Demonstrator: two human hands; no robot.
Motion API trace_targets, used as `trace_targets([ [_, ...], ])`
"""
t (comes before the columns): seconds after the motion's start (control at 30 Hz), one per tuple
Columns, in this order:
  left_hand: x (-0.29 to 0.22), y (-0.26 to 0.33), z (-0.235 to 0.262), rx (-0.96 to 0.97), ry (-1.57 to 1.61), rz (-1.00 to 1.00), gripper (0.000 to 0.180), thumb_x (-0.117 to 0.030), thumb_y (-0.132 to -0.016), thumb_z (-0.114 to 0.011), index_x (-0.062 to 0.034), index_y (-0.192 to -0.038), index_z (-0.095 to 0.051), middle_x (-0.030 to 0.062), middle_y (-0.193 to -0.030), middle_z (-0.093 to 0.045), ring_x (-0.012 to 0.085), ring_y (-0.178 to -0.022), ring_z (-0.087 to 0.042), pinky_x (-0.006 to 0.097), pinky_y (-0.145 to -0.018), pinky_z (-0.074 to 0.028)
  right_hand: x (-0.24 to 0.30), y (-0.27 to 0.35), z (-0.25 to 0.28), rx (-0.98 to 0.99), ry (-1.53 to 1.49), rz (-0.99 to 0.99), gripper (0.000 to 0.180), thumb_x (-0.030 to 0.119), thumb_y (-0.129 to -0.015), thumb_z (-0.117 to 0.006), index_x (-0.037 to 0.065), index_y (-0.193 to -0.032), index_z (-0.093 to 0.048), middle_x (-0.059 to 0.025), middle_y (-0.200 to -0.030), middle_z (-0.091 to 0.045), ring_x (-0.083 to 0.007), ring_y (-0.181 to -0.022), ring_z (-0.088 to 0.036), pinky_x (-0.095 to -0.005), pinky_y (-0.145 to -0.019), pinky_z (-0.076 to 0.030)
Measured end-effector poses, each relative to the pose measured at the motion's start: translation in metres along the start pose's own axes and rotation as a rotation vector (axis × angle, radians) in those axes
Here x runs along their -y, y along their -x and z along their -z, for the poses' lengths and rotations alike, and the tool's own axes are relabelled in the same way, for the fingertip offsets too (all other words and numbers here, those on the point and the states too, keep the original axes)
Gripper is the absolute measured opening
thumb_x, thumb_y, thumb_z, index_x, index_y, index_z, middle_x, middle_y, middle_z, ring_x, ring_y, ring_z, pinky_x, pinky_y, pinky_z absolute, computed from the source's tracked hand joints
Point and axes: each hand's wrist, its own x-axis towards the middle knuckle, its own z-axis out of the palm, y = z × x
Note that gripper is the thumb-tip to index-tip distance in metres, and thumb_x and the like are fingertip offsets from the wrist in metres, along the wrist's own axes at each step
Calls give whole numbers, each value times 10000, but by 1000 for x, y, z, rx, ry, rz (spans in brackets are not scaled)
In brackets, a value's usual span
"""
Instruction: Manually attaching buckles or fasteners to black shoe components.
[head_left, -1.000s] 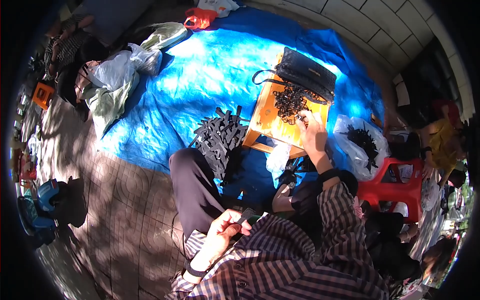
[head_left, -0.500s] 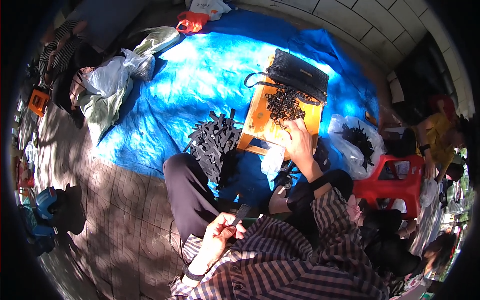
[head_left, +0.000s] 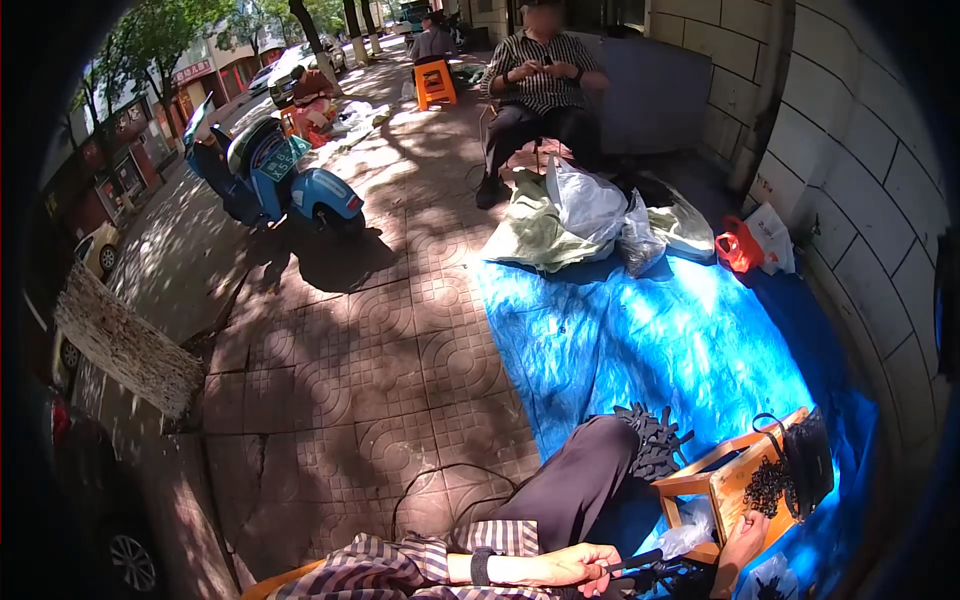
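My left hand (head_left: 578, 565), in a striped sleeve with a dark wristband, is closed around a dark-handled tool (head_left: 640, 562) above my lap. At the lower right, my right hand (head_left: 745, 530) rests on the near edge of an orange wooden tray (head_left: 700, 482) and grips nothing I can see. On the tray lies a heap of small black pieces (head_left: 768, 486), with a black bag (head_left: 810, 460) behind them. A bundle of black strips (head_left: 655, 440) lies beside my knee on the blue tarp (head_left: 640, 340). A clear plastic bag (head_left: 690, 540) sits between my hands.
A person in a striped shirt (head_left: 540, 80) sits at the far end, behind white and green sacks (head_left: 580, 210). A red bag (head_left: 738, 245) lies by the tiled wall (head_left: 860, 180). A blue scooter (head_left: 285, 180) stands on the paving; a black cable (head_left: 440, 480) loops near my leg.
The view has swung up from my lap to the pavement ahead. My right hand stays at the wooden tray and my left hand keeps the tool.
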Motion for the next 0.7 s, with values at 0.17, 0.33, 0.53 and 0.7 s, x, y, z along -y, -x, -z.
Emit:
trace_targets([
  [0.17,2,12,0,-71,11,-49,165,-66,-954,-372,-38,-1075,-480,16,-789,-595,49,-587,-529,177,-561,-418,43,-8,2,-111,-68,267,78,2,-722,-564,16,-787,-523,-137,-721,-510,-284,-659,-531,-386,-618,-430],
  [0.33,10,18,-3,-56,25,6,161,-67,-955,-364,-43,-1061,-484,10,-783,-592,43,-584,-523,174,-555,-413,-13,-20,-22,-13,58,-122,88,41,-715,-513,80,-783,-554,-143,-723,-598,-355,-703,-575,-443,-658,-441],
  [0.53,12,28,-9,-56,59,27,145,-85,-967,-374,-56,-1028,-502,4,-779,-588,25,-574,-504,159,-532,-375,0,16,-11,199,-798,-294,186,-86,-715,-566,31,-849,-511,-10,-702,-535,-52,-595,-498,-170,-548,-405],
  [0.7,-27,24,-17,-305,-126,-100,156,-187,-978,-438,-99,-1086,-510,-17,-611,-527,35,-464,-342,201,-432,-247,147,71,70,527,-1424,-512,197,13,-821,-568,-3,-1011,-515,-49,-791,-522,-122,-669,-493,-257,-647,-418],
])
